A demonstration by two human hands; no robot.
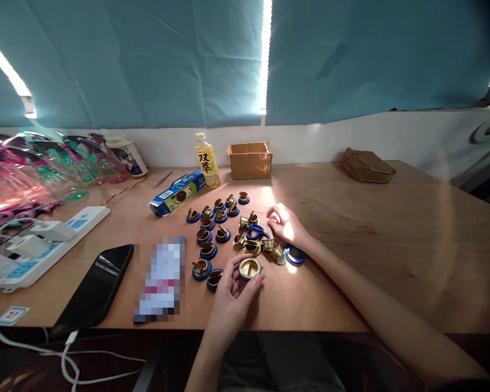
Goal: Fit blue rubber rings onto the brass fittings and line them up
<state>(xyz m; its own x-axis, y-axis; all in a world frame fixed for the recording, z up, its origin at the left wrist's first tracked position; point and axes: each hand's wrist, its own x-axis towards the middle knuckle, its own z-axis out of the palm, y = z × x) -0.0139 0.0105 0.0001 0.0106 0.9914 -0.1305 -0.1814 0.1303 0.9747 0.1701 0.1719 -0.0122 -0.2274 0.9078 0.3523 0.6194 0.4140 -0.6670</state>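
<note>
My left hand [233, 288] is closed around the edge of a round brass fitting [250, 268] with a blue ring at its rim. The recessed face of the fitting, with a bar across it, points up. My right hand [286, 223] rests at the far right side of a loose pile, its fingers curled together; what they hold, if anything, is hidden. Brass fittings [252, 247] without rings and loose blue rings [295, 256] lie between the hands. Several brass fittings with blue rings [222, 234] stand on the table left of the pile, their flaps tilted up.
At the back are a cardboard box [251, 166], a yellow drink bottle [207, 163], a blue carton [177, 193] and a brown package [367, 166]. Two phones [96, 286] and a power strip [85, 219] lie left, with spray bottles [61, 179] behind.
</note>
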